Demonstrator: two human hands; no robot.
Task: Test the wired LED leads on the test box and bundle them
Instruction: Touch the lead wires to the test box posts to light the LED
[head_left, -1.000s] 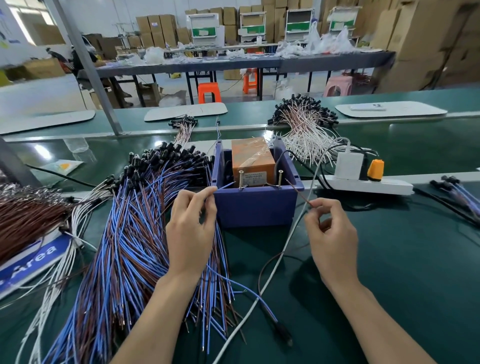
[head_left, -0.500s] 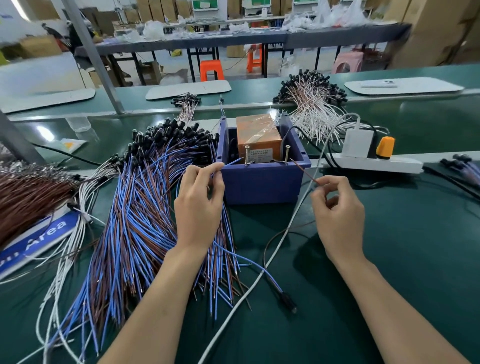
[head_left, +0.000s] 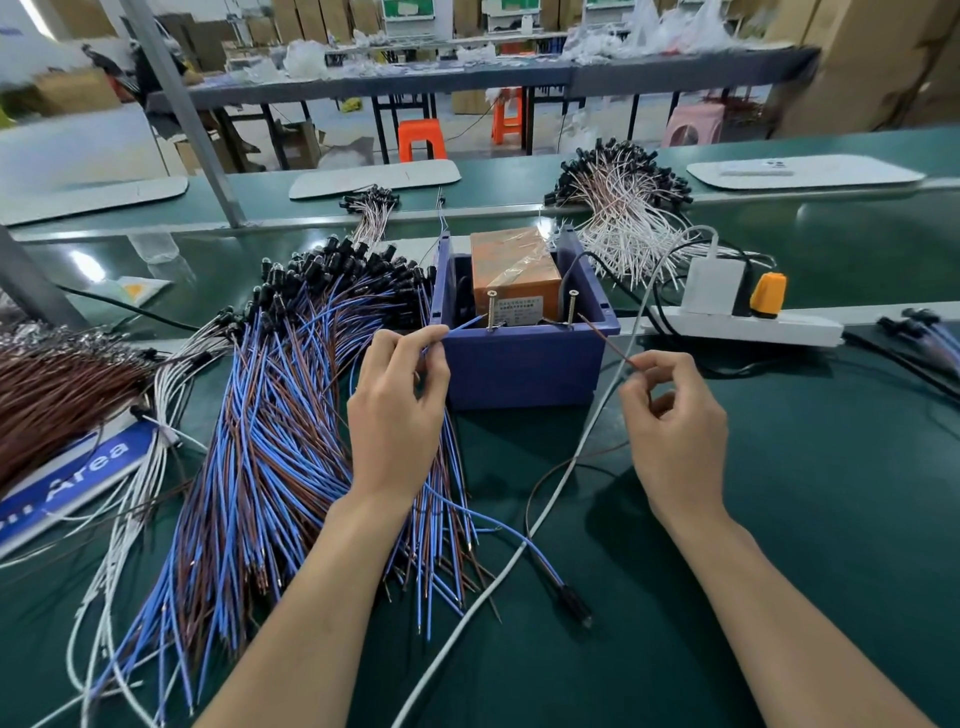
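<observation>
The blue test box (head_left: 524, 364) sits at the centre of the green bench, an orange block (head_left: 514, 275) inside it and two upright screws (head_left: 491, 309) at its front rim. My left hand (head_left: 397, 410) pinches a blue lead (head_left: 457, 327) whose tip reaches the left screw. My right hand (head_left: 675, 431) pinches a brown lead (head_left: 605, 338) whose tip points at the right screw (head_left: 571, 306). Both wires loop down to one black LED holder (head_left: 574, 605) lying on the mat. A large pile of blue-and-brown leads (head_left: 270, 441) lies under my left forearm.
A white power strip (head_left: 743, 327) with a white adapter and an orange plug lies right of the box, its white cable (head_left: 571, 457) crossing the mat. Brown-and-white leads (head_left: 623, 208) are heaped behind; brown wires (head_left: 57, 384) and white wires (head_left: 135, 467) lie at left.
The view has dropped slightly toward the bench. Both hands stay at the box, the blue tip now at the left screw and the brown tip nearer the right screw.
</observation>
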